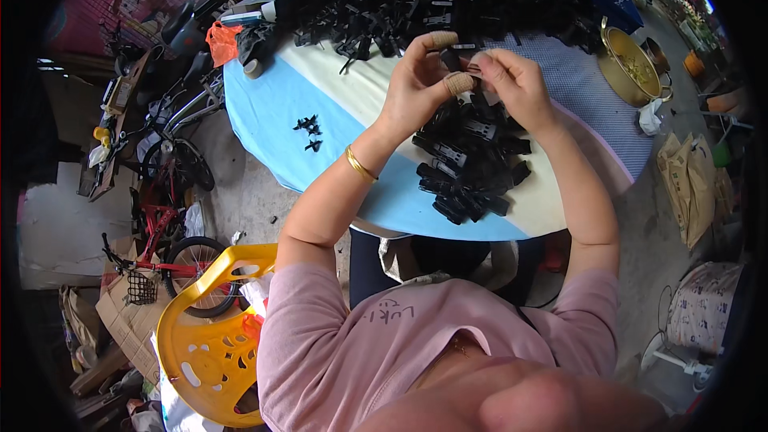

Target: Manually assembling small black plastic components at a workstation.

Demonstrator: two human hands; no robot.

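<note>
My left hand [424, 80], with tan tape wrapped on its thumb and a finger, pinches a small black clip-like piece [450, 59]. Close beside it, my right hand [520, 84] has its thumb and fingers closed at the same piece; what exactly sits between these fingertips is too small to make out. Below both hands lies a small heap of black clips [464, 168], some with silver metal parts. Beyond them a much larger heap of similar black pieces [400, 0] spreads over the table's far side. Several small black bits [308, 130] lie apart on the left.
The round table [272, 116] wears a striped blue and cream cover. An orange plastic bag [223, 42] sits at its far left edge, and a brass-coloured pot [628, 68] stands at the right. A yellow chair [216, 352] is at my left, near a red bicycle [164, 248].
</note>
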